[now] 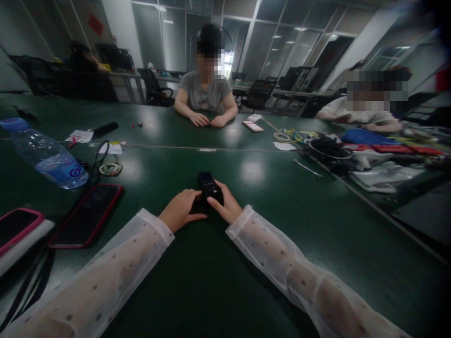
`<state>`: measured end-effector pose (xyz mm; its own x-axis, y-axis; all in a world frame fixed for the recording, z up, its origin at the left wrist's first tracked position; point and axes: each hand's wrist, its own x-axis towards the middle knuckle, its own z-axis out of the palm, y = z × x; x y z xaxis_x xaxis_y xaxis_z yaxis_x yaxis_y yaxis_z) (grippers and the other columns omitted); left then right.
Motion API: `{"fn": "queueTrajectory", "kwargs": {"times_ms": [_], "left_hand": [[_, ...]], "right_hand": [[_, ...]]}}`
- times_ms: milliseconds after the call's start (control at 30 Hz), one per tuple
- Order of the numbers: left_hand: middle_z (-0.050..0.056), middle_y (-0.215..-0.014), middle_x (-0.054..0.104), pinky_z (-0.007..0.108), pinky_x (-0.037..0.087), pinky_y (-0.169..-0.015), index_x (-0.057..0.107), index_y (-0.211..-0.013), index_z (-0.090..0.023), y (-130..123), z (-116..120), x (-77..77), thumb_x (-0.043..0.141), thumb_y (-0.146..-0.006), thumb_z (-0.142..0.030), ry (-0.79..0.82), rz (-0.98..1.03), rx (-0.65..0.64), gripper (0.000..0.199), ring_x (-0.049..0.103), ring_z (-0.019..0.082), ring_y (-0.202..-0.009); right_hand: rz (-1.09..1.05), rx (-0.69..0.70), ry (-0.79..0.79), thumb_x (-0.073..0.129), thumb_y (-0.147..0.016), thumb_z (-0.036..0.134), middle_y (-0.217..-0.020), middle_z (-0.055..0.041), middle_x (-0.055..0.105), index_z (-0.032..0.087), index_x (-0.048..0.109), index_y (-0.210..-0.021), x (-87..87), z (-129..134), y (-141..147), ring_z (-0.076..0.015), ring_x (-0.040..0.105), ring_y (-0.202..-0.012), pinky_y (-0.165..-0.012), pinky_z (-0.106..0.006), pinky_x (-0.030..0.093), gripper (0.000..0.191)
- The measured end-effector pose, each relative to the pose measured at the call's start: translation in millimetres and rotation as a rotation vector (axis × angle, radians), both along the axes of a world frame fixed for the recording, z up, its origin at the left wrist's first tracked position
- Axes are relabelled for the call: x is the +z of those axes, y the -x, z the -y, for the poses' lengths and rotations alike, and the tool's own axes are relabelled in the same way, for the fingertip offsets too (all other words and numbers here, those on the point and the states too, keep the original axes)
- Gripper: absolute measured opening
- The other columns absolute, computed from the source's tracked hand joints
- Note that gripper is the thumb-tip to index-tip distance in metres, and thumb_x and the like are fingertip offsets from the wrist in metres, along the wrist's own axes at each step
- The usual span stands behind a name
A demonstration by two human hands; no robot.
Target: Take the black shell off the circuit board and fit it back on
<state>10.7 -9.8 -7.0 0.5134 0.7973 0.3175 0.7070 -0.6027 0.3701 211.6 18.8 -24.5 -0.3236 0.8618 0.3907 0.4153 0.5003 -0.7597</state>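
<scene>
In the middle of the green table (282,206), a small black handheld device with a dark screen (206,179) is held at a tilt. My right hand (225,203) grips it from the right, thumb across its near end and fingers along the far side. To its left, my left hand (181,206) has its fingers curled around a dark thing that touches or lies against the device. That thing is too dark to make out, and the left thumb stretches out below it. Sheer white dotted sleeves cover both forearms.
On the left are a tilted water bottle (52,157), a red-edged phone (86,216), a pink-cased phone (17,227) and a bracelet (110,169). Right of centre lies a wrench (307,167), near piled cables (327,145). A person (206,96) sits opposite, another (359,110) far right.
</scene>
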Motion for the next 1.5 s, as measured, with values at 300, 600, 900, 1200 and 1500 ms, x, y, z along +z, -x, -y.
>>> {"fn": "queueTrajectory", "kwargs": {"times_ms": [300,600,900,1200,1500], "left_hand": [[0.004,-0.086,0.06,0.036,0.044,-0.075,0.056,-0.088,-0.018,1.3,4.4,8.3,0.051,-0.088,-0.042,-0.145,0.079,0.11,0.024,0.055,0.021,-0.084],[0.013,-0.138,0.043,0.051,0.04,-0.097,0.029,-0.137,-0.026,21.6,-19.9,-15.2,0.072,-0.07,-0.045,0.147,0.433,0.233,0.083,0.049,0.029,-0.119],[0.008,-0.12,0.059,0.048,0.042,-0.097,0.048,-0.122,-0.024,21.5,-20.0,-9.8,0.071,-0.072,-0.038,0.278,0.509,0.168,0.057,0.057,0.026,-0.112],[0.008,-0.113,0.062,0.049,0.046,-0.092,0.052,-0.115,-0.022,22.3,-18.2,-6.3,0.073,-0.07,-0.037,0.314,0.501,0.192,0.052,0.059,0.026,-0.107],[0.009,-0.117,0.061,0.049,0.045,-0.093,0.047,-0.121,-0.023,20.9,-18.4,-8.7,0.074,-0.068,-0.033,0.257,0.433,0.179,0.06,0.058,0.026,-0.11]], "right_hand": [[-0.001,-0.045,-0.018,0.071,-0.072,0.033,-0.11,-0.0083,0.057,0.021,0.046,-0.117,-0.8,-6.2,-5.3,-0.0244,0.056,-0.104,-0.093,-0.045,0.046,0.053],[-0.097,-0.007,0.095,0.076,-0.067,0.03,-0.111,-0.0067,0.057,0.023,0.05,-0.113,-1.4,-12.7,-11.0,-0.0234,0.056,-0.107,-0.094,-0.045,0.046,0.054],[-0.132,0.107,0.181,0.074,-0.069,0.027,-0.121,-0.0059,0.056,0.026,0.047,-0.12,-4.9,-16.4,-13.8,-0.0213,0.053,-0.117,-0.102,-0.044,0.042,0.058],[-0.11,0.127,0.195,0.075,-0.067,0.026,-0.114,-0.005,0.06,0.024,0.047,-0.114,-2.1,-15.9,-13.9,-0.022,0.057,-0.112,-0.098,-0.047,0.044,0.054],[-0.119,0.09,0.186,0.075,-0.066,0.025,-0.11,-0.0052,0.061,0.024,0.049,-0.111,-0.9,-14.1,-11.9,-0.0222,0.059,-0.109,-0.097,-0.046,0.046,0.052]]}}
